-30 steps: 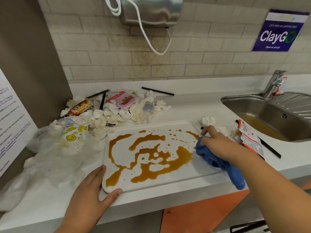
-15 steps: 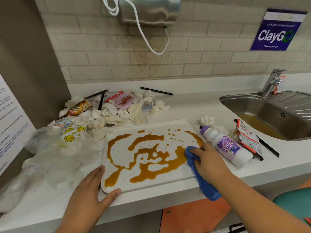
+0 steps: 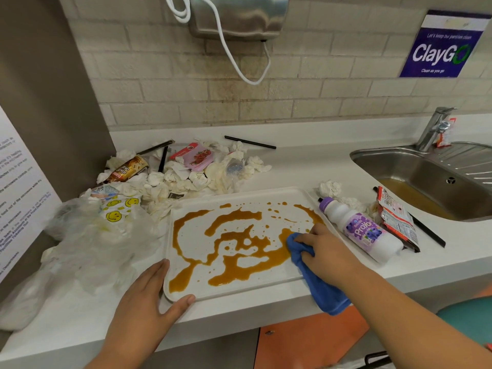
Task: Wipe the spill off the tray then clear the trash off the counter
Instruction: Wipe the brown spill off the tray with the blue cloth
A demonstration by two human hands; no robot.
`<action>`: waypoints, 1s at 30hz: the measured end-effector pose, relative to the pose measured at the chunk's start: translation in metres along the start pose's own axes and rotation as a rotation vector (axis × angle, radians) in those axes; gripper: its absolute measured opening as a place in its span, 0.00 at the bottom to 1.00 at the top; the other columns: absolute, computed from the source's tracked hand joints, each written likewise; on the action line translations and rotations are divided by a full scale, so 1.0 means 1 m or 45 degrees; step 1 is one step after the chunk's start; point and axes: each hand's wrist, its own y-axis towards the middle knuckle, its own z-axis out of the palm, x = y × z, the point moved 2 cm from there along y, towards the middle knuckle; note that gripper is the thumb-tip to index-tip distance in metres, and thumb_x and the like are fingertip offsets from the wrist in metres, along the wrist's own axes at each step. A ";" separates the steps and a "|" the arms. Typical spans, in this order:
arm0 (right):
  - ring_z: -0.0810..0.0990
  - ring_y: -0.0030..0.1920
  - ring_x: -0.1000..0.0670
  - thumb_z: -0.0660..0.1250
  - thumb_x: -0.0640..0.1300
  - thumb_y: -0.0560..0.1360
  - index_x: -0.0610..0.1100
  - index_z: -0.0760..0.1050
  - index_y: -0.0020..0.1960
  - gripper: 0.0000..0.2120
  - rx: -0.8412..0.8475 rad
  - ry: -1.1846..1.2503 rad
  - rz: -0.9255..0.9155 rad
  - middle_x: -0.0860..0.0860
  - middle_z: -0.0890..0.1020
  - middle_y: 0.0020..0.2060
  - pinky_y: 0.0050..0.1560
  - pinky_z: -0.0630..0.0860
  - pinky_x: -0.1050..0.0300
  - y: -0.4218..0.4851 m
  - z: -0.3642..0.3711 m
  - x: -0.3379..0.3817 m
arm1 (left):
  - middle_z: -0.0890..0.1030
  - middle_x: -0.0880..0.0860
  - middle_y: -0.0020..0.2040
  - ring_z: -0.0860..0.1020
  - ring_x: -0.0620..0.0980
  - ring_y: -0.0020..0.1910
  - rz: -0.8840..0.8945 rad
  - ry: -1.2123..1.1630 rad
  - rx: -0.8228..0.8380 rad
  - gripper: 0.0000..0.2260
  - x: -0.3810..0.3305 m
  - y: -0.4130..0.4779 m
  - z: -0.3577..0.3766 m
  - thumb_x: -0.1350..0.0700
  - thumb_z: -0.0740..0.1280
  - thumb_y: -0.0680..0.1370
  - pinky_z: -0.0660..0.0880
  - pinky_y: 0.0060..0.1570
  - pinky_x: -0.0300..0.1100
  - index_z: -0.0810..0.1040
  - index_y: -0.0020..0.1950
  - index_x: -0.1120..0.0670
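Note:
A white tray (image 3: 202, 295) lies on the counter, streaked with a brown sauce spill (image 3: 239, 243). My right hand (image 3: 323, 250) presses a blue cloth (image 3: 316, 280) onto the tray's right side, at the edge of the spill; the cloth's tail hangs over the counter's front. My left hand (image 3: 143, 304) rests flat against the tray's front left corner, thumb on the rim, holding nothing. Trash lies behind and left of the tray: crumpled tissues (image 3: 186, 179), a snack wrapper (image 3: 126, 169), a pink packet (image 3: 197, 157) and plastic bags (image 3: 87, 235).
A purple-capped yoghurt bottle (image 3: 362, 230) lies just right of the tray, beside a red wrapper (image 3: 396, 219), more tissues (image 3: 330, 187) and a black straw (image 3: 428, 231). Another black straw (image 3: 250, 142) lies by the wall. A steel sink (image 3: 431, 179) holding brown liquid sits at the right.
My right hand has slid the blue cloth leftward from the tray's right edge onto the tray, uncovering the yoghurt bottle. My left hand has stayed at the tray's corner.

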 end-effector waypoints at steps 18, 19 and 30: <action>0.75 0.48 0.48 0.63 0.43 0.75 0.52 0.75 0.59 0.14 0.053 0.031 -0.094 0.51 0.68 0.49 0.53 0.72 0.56 0.000 -0.005 0.006 | 0.64 0.45 0.74 0.64 0.46 0.72 0.005 0.064 -0.026 0.42 -0.001 0.000 0.000 0.28 0.57 0.67 0.64 0.69 0.43 0.58 0.76 0.48; 0.74 0.48 0.48 0.63 0.42 0.75 0.50 0.76 0.59 0.14 0.016 0.017 -0.076 0.51 0.67 0.49 0.54 0.72 0.57 0.002 -0.004 0.005 | 0.64 0.45 0.74 0.64 0.46 0.72 0.004 0.072 -0.026 0.42 -0.002 0.000 0.000 0.28 0.57 0.67 0.64 0.69 0.43 0.58 0.76 0.48; 0.71 0.49 0.47 0.62 0.42 0.76 0.50 0.75 0.63 0.16 0.013 -0.012 -0.099 0.50 0.65 0.50 0.48 0.67 0.61 0.005 0.002 0.017 | 0.64 0.45 0.74 0.64 0.45 0.72 0.007 0.049 -0.018 0.42 -0.002 -0.001 -0.001 0.28 0.58 0.67 0.64 0.69 0.43 0.58 0.76 0.48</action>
